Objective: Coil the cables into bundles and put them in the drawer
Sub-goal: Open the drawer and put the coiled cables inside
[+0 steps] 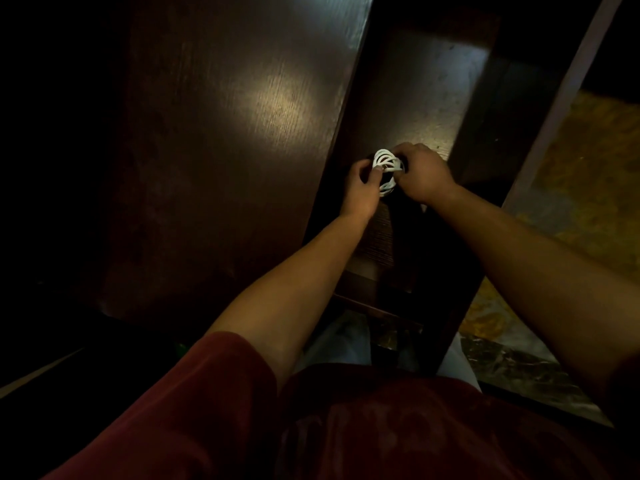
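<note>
Item: white cable bundle (386, 169), coiled, held over the open drawer (426, 95) at centre view. Left hand (362, 188) pinches its 9 o'clock side; right hand (420, 173) grips 3 o'clock. You should keep loops pinched together, lower flat, release last.

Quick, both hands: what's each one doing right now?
Left hand: pinching the white cable bundle.
Right hand: fingers curled round the same bundle.

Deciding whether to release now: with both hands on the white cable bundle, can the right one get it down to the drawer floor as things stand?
Probably yes. The right hand and left hand hold the cable bundle over the open drawer, and nothing shows between them and its floor.
</note>
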The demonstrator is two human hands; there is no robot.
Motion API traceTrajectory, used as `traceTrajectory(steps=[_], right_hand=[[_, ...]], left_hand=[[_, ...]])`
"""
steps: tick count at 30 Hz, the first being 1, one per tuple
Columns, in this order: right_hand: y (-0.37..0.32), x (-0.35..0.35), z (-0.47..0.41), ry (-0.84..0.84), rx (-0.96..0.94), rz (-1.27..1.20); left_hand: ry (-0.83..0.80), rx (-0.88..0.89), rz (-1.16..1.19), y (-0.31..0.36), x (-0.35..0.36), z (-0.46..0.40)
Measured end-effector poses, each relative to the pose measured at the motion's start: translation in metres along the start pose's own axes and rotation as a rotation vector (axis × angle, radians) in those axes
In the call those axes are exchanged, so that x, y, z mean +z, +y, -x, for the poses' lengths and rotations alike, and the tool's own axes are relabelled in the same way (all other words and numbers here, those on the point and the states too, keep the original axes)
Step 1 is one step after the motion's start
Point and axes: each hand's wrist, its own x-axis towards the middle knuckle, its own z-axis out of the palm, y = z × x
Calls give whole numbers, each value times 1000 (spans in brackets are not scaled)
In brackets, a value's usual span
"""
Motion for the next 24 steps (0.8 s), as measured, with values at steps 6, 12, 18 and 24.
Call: traceTrajectory(steps=[6, 12, 18, 24], right_hand=[[1, 3, -2, 5, 15, -1], [-2, 3, -1, -7, 26, -6], [-6, 1, 3, -22, 47, -15], [-9, -4, 4, -57, 72, -23]], left_hand=[[25, 10, -8, -2, 2, -3], [22, 0, -64, -3, 2, -7], [15, 3, -87, -3, 1, -10], [-7, -32, -162, 2, 2, -11]])
